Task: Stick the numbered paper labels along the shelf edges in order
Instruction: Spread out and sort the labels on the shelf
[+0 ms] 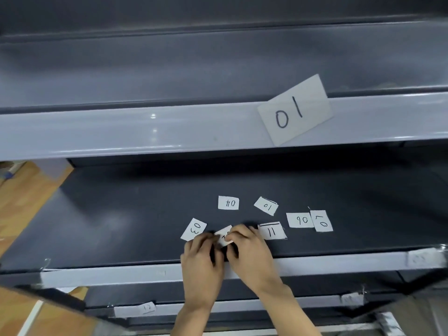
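Note:
Both hands pinch one small white paper label (224, 235) just above the dark middle shelf (121, 214); my left hand (202, 260) grips its left end and my right hand (252, 253) its right end, so its number is mostly covered. Loose labels lie around it: "03" (194, 229), "04" (228, 202), "10" (266, 206), "11" (272, 231), "06" (300, 219) and "07" (322, 220). A larger label "01" (294, 110) is stuck, tilted, on the upper shelf edge (145, 132).
The middle shelf's front edge (109, 275) is pale grey with a crumpled taped patch (423, 258) at the right. A lower shelf edge carries a label (148, 307) and another patch (351, 298). Wooden floor (26, 190) shows at left.

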